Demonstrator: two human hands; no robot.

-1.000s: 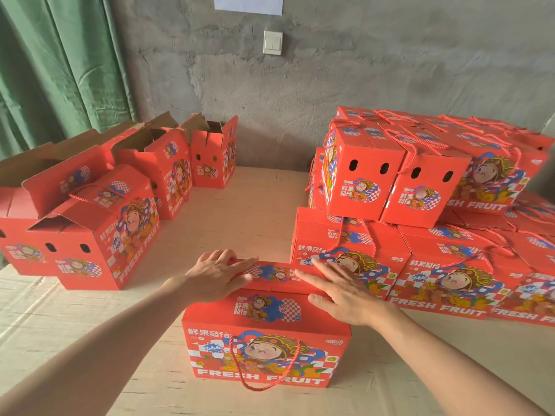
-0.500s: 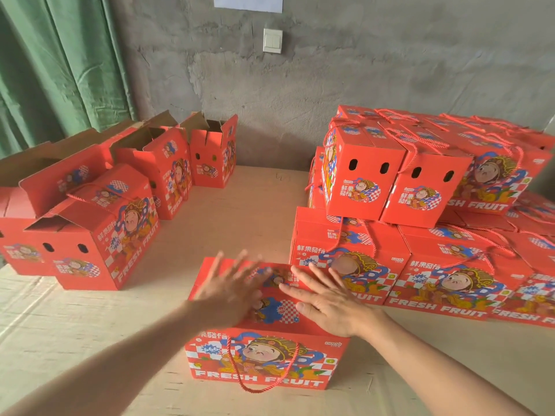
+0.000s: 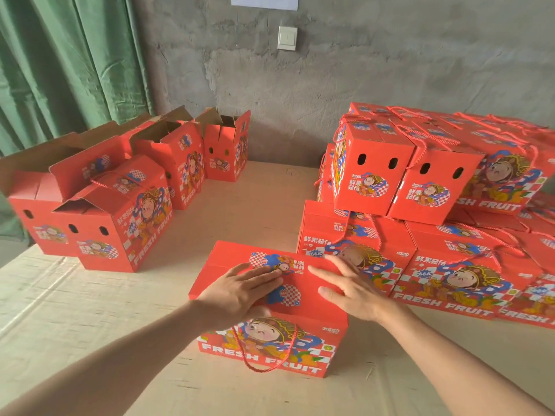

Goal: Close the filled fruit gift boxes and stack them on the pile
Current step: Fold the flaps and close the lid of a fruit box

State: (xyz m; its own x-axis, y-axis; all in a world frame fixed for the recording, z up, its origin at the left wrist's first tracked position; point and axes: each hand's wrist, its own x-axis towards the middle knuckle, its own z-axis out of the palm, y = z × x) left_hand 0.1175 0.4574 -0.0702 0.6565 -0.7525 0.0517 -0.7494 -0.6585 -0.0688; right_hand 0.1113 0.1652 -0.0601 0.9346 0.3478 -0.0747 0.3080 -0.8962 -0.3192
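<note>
Left hand [image 3: 240, 294]: palm down, fingers [image 3: 265, 276] straight and held close together, pointing forward and to the right. Right hand [image 3: 353, 291]: palm down, fingers [image 3: 329, 265] straight and slightly spread, pointing forward and to the left, thumb [image 3: 329, 293] set apart on the side nearer the left fingertips. The two sets of fingertips lie near each other without touching. Left forearm [image 3: 126, 352] and right forearm [image 3: 456, 355]: bare, extended, converging toward the fingers.

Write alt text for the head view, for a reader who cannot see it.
A left hand and right hand press flat on the top of a red gift box on a wooden table. A pile of closed boxes stands to the right. Open boxes stand to the left, before a green curtain.
</note>
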